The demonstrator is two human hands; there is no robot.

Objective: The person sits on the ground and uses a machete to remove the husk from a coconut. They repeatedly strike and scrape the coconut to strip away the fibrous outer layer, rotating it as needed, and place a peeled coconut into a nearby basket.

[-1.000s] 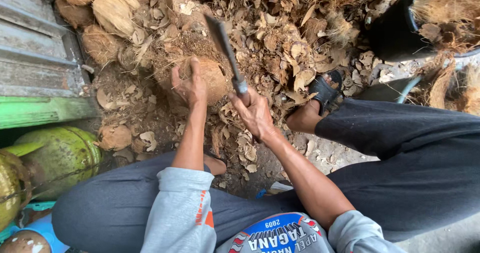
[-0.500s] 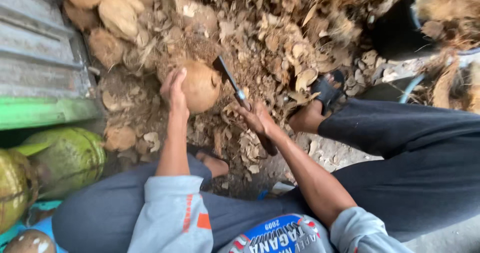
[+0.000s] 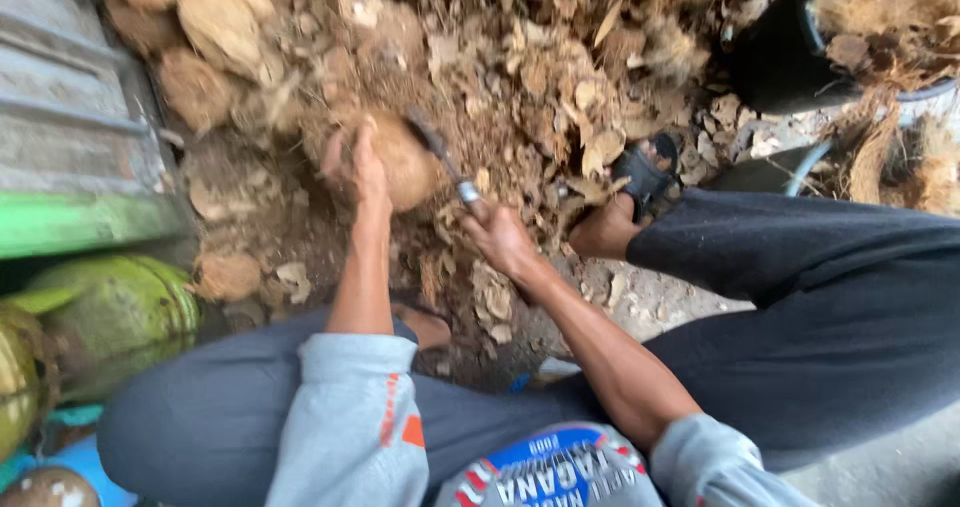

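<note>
I logged both forearms bare below pushed-up sleeves. The left hand (image 3: 362, 170) and right hand (image 3: 500, 237) wore no gloves, rings or watch that I could see. Back from the left fingers, the grey sweatshirt sleeve (image 3: 345, 417) sat bunched at the elbow, with small orange patches near its cuff. Back from the right fingers, a matching grey sleeve (image 3: 705, 457) was bunched the same way. Between the sleeves I noted the shirt front (image 3: 555, 472) carrying a round print in blue, red and white. Dark grey trousers (image 3: 830, 307) covered both legs. Just right of the right fingers, a black sandal (image 3: 645, 172) was on one foot; the other foot looked bare, blurred.
</note>
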